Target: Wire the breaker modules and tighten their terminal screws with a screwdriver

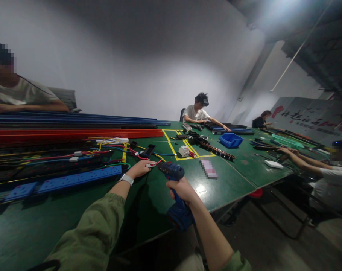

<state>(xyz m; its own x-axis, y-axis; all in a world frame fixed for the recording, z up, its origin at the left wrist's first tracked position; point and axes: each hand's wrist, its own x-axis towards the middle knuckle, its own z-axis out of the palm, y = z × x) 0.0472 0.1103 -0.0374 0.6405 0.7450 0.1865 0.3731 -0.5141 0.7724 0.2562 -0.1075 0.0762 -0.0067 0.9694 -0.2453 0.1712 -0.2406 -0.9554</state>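
Observation:
My right hand (183, 191) is wrapped round the grip of a blue cordless drill (175, 171), its chuck aimed left. In front of the chuck, my left hand (139, 170) is closed on a small white block with a red part (151, 165); its exact kind I cannot make out. Chuck and block are close together, and whether they touch is unclear. Just behind my left hand lies a black device (148, 150). A white circuit breaker block with red wires (184, 151) stands farther back on the green table (230, 180).
Left of my hands lie a blue socket strip (80, 178), loose coloured wires (111, 141) and a long red rail (75, 134). A blue bin (231, 140), a blurred pink rectangular item (208, 169) and black parts are at the right. Several co-workers sit around the table.

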